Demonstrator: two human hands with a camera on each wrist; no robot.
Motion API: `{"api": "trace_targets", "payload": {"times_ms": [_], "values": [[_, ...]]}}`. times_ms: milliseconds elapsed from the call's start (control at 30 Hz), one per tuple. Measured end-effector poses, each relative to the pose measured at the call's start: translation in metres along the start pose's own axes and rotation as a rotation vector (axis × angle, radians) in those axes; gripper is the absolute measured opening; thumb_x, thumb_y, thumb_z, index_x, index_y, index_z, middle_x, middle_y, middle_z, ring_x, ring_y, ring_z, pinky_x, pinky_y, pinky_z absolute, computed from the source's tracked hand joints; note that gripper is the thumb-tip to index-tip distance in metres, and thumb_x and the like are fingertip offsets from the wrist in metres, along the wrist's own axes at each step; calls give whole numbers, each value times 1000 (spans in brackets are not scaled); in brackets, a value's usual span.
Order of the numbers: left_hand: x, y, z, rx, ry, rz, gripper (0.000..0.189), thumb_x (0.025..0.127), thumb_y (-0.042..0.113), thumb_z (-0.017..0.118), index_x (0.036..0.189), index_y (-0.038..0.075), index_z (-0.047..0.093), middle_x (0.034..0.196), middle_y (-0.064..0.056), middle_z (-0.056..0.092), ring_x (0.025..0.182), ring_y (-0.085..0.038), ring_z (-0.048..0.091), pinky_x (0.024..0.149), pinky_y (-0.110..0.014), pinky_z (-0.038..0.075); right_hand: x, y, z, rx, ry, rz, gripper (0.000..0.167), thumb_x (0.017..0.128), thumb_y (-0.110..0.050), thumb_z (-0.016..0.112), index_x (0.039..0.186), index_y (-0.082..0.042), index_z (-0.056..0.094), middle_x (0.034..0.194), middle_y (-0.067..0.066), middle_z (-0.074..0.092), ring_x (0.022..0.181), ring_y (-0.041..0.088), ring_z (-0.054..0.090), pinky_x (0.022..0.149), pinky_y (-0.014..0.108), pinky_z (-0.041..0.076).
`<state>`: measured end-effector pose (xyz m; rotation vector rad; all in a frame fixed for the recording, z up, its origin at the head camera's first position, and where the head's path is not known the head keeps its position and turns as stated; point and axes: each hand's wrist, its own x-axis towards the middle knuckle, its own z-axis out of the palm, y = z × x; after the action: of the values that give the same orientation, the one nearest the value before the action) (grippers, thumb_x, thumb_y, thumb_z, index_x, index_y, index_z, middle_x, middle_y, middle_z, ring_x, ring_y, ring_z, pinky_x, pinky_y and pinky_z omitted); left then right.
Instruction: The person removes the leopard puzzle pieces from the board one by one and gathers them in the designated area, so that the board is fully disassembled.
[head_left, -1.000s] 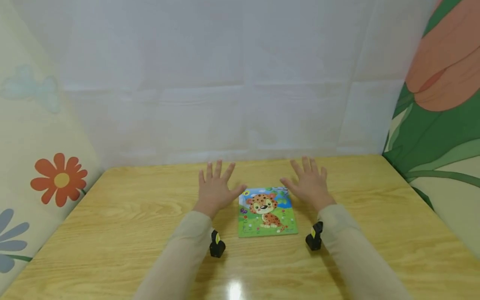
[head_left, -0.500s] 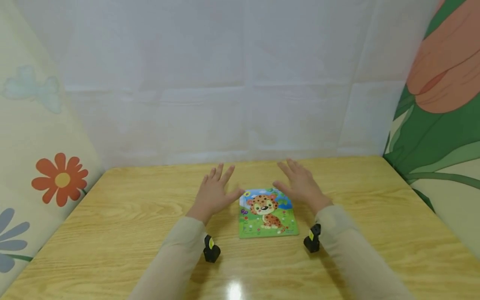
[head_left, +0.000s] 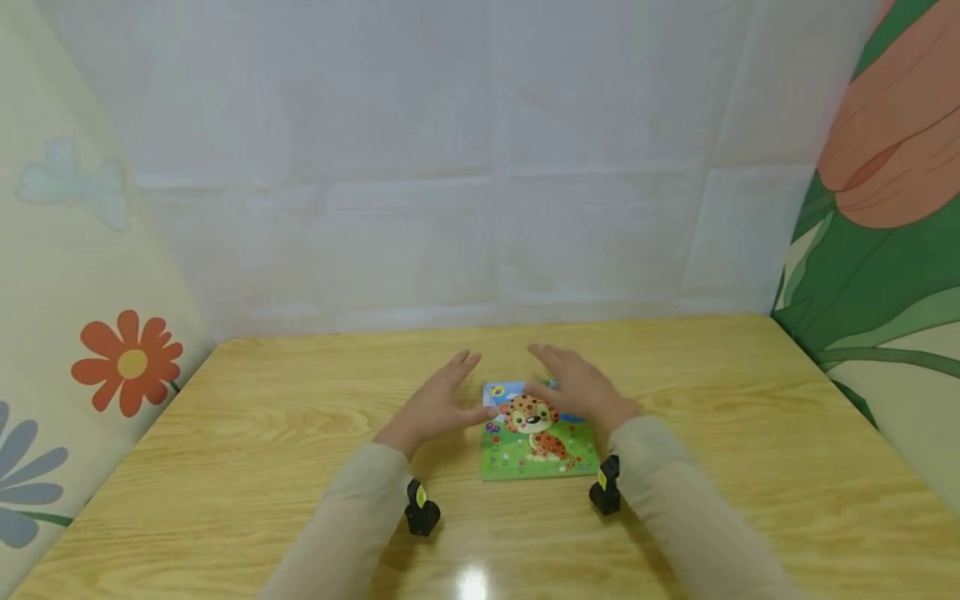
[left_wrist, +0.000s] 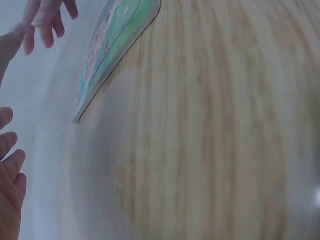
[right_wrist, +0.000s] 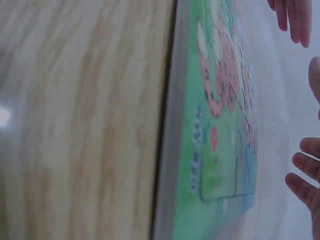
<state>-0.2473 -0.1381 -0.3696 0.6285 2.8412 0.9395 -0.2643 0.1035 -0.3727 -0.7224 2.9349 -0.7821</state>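
Note:
A flat square jigsaw puzzle (head_left: pixel 543 446) with a cartoon leopard on a green and blue ground lies on the table. Dark seam lines cross its face (right_wrist: pixel 220 165) in the right wrist view. My left hand (head_left: pixel 435 410) is raised by its left side, the thumb tip right at the puzzle's left edge in the head view. Over the upper right corner hovers my right hand (head_left: pixel 581 390), which hides part of the picture. Both hands have their fingers extended, palms turned toward each other, and nothing is held. The left wrist view shows left fingers (left_wrist: pixel 11 155) beyond the puzzle's edge.
The wood-grain table (head_left: pixel 247 450) spreads out on all sides. A white cloth backdrop (head_left: pixel 420 167) hangs behind it, with painted panels (head_left: pixel 885 292) at either side. Black wrist-camera mounts (head_left: pixel 422 510) hang under both sleeves.
Both hands have drawn closer together and turned from palms down to palms facing each other. The right hand has moved left over the puzzle's corner. The puzzle has stayed in place.

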Motion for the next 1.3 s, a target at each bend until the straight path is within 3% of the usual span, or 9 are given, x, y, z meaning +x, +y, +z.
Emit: {"api": "trace_targets", "payload": {"times_ms": [333,633,900,1133,1300], "values": [[0,0,9,-69,-135,24,99,73,47,74,149,15,19,156,-10,10,141,-35,12,111,-58,17,6,-6,10,22,-62,-29,73,85,-46,61,145,-14,33,146,8,38,132,29,37,110,47,30],[-1,-4,14,-80,-200,44,106,69,42,78,149,12,16,155,-12,10,141,-32,11,114,-51,14,11,-9,21,72,-71,-71,69,83,-39,68,138,-7,43,139,12,46,129,29,41,110,44,32],[-5,-5,19,-150,-225,-15,108,64,38,82,148,9,21,155,-10,14,142,-28,11,116,-46,12,15,-15,29,126,-57,-81,61,79,-28,73,130,-2,52,127,15,56,119,30,49,104,44,39],[-4,-7,21,-38,-240,12,111,59,38,85,148,11,23,155,-10,16,141,-31,13,115,-48,14,16,-15,35,142,-44,-57,55,81,-28,72,126,-1,55,122,15,56,116,31,49,101,45,40],[-3,-7,20,11,-251,38,114,60,41,85,148,8,21,155,-11,16,141,-33,13,115,-49,14,17,-9,41,176,-26,-42,53,82,-39,68,122,-6,59,122,13,54,114,31,48,97,45,43]]}}
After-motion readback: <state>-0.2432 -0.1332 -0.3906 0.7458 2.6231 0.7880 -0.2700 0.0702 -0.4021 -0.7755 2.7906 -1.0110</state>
